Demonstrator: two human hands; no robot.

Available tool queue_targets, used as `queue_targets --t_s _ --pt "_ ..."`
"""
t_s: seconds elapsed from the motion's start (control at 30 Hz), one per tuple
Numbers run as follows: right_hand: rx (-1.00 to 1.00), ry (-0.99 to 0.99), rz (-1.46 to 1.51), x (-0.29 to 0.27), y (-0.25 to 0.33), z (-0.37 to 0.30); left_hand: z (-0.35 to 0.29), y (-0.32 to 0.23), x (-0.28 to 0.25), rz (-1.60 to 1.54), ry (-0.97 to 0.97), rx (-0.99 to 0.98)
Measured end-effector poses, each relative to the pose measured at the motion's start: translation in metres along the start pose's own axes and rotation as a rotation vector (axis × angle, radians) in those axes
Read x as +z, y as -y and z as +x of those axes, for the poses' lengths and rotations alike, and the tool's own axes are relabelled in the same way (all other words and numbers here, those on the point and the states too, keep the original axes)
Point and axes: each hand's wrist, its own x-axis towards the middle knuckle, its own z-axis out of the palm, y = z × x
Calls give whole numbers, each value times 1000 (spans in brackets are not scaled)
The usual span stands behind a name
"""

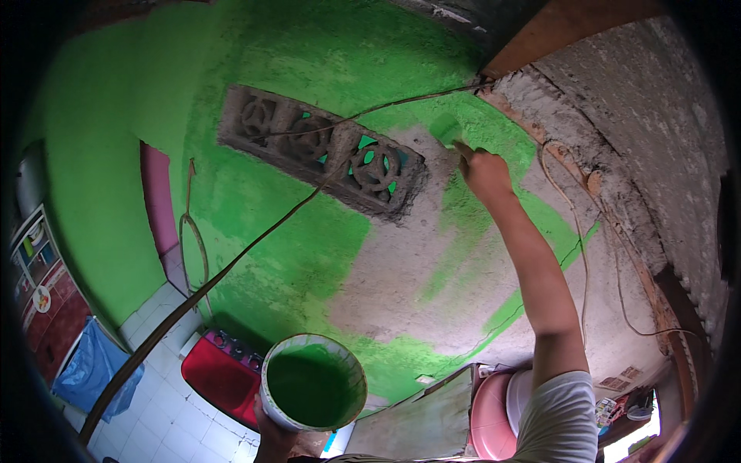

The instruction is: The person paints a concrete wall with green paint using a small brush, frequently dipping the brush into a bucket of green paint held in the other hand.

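Observation:
My right hand is raised with the fingers closed round the handle of a paintbrush. Its wide bristles are coated green and rest against, or very close to, the rough wall, just right of a concrete vent block. Bright green paint covers part of this wall, while a bare greyish patch shows below the vent. Low in the view, my left hand grips the side of a round white paint bucket, tilted toward me, with dark green paint inside. The bucket hides some of those fingers.
A dark cable crosses diagonally in front of the wall. Below stand a red bin-like container, a grey board and a pink round basin. Left are a cabinet and a blue plastic bag. Loose wire hangs at right.

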Motion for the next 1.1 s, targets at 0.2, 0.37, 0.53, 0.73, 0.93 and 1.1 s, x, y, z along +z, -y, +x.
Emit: queue_targets --t_s 0.2,0.37,0.53,0.73,0.93,1.1 --pt "-31 38 126 -54 1 -14 -2 -7 6 280 107 125" --pt "-88 -72 113 -43 22 4 -3 -6 26 226 97 94" --pt "23 -46 12 -21 14 1 2 -3 16 93 48 7" --pt "111 130 -77 -40 -22 -48 3 -1 11 159 69 39" --pt "90 -140 38 -67 -13 -31 5 3 13 48 77 21" --pt "96 26 -37 -1 13 -51 7 8 15 88 99 -6"
